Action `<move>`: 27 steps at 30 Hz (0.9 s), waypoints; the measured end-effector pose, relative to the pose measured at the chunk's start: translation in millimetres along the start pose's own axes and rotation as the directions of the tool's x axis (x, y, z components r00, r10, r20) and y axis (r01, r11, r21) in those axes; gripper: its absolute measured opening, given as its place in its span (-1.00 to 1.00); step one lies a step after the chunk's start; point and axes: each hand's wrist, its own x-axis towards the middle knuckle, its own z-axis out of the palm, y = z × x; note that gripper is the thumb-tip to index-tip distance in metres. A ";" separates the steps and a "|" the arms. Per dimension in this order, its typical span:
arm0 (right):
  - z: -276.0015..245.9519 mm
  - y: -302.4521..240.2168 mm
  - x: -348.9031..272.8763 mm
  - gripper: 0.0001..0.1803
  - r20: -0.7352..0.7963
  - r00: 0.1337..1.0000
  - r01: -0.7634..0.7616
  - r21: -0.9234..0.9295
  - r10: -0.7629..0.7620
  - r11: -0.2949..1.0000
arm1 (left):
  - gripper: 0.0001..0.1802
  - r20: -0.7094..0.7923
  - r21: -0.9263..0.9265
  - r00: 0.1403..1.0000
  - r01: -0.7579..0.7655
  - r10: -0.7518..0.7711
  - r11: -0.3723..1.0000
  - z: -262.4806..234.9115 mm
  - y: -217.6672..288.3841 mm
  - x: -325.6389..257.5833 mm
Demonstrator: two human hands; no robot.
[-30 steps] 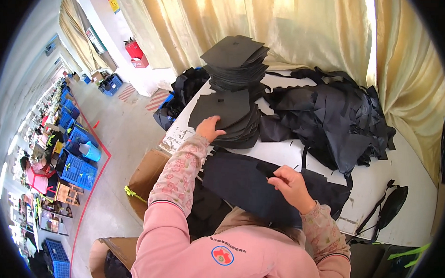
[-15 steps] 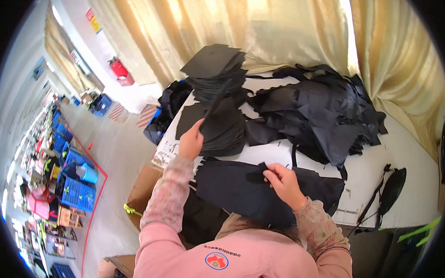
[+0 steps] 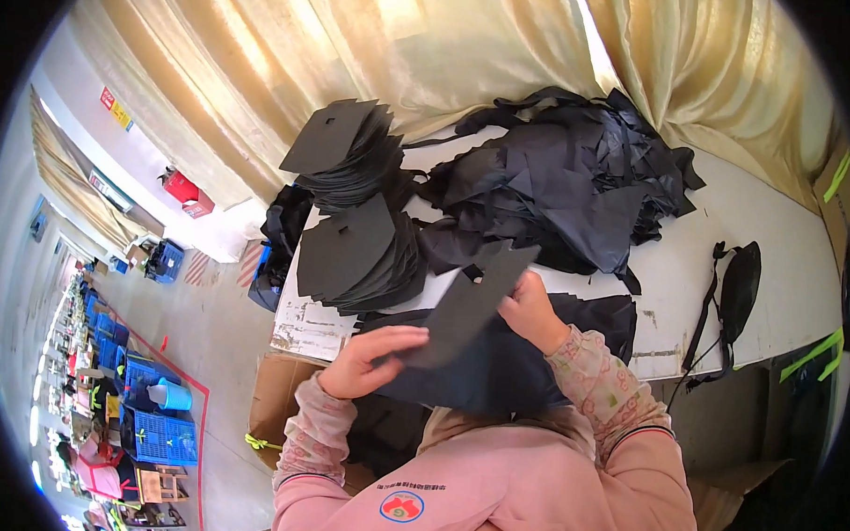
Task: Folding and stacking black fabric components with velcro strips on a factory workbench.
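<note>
A flat, stiff black panel (image 3: 470,307) is held at a tilt between my two hands. My left hand (image 3: 370,362) is closed on its lower left end, fingers over the edge. At the upper right end my right hand (image 3: 534,314) grips it with bent fingers. Below the panel, a dark fabric piece (image 3: 520,372) lies along the table's near edge, partly covered by the panel and my hands. Two fanned stacks of similar black panels stand to the left: a far stack (image 3: 328,140) and a nearer stack (image 3: 350,258), their top sheets showing a small cut-out.
A heap of black fabric pieces (image 3: 568,186) covers the back middle of the white table (image 3: 671,312). To the right lies a black pouch-like item (image 3: 741,281) with straps. Yellow curtains (image 3: 432,50) hang behind. A cardboard box (image 3: 285,392) stands at lower left, blue crates (image 3: 164,439) beyond.
My left hand has brought the panel from the stacks down toward me, over the fabric piece. My right hand has moved up slightly and now grips the panel's other end. The view has shifted.
</note>
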 end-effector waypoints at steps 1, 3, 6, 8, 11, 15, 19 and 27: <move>-2.0 4.4 -2.9 -0.86 -0.006 1.000 -0.005 -0.001 0.005 1.000 | -0.48 0.145 -0.140 0.989 0.034 -0.013 0.990 -2.0 2.6 5.4; -4.0 3.2 -4.3 -0.85 0.051 0.982 0.174 0.101 -0.180 0.979 | -0.41 0.297 -0.277 0.955 0.091 -0.005 0.957 3.4 1.2 16.2; 7.7 -14.9 -8.3 -0.87 0.212 0.965 0.144 0.055 -0.153 0.988 | -0.53 -0.116 -0.319 0.980 0.115 -0.159 0.941 42.2 -1.2 33.6; 5.9 -16.8 -11.0 -0.87 0.238 0.951 0.193 0.044 -0.198 0.980 | -0.63 -0.172 -0.145 0.981 0.062 -0.087 0.987 51.5 0.0 39.1; -10.9 -11.8 -8.2 -0.82 0.419 0.899 0.019 0.255 -0.128 0.967 | -0.76 -0.245 0.068 0.969 -0.010 0.026 0.998 58.3 10.8 54.9; -40.8 -33.2 -4.0 -0.72 0.763 0.615 -0.758 0.504 0.198 0.414 | -0.76 -0.178 0.383 0.941 -0.204 0.289 0.901 56.6 10.8 68.3; -60.4 -44.4 17.1 -0.51 0.877 0.465 -0.556 0.185 0.118 0.810 | -0.78 -0.112 0.288 0.949 -0.253 0.295 0.924 46.8 10.9 70.9; -116.1 14.6 9.1 -0.63 0.634 0.659 -0.337 -0.232 0.405 0.912 | -0.91 -0.500 -0.446 0.845 -0.062 -0.191 0.893 -24.7 -11.3 12.5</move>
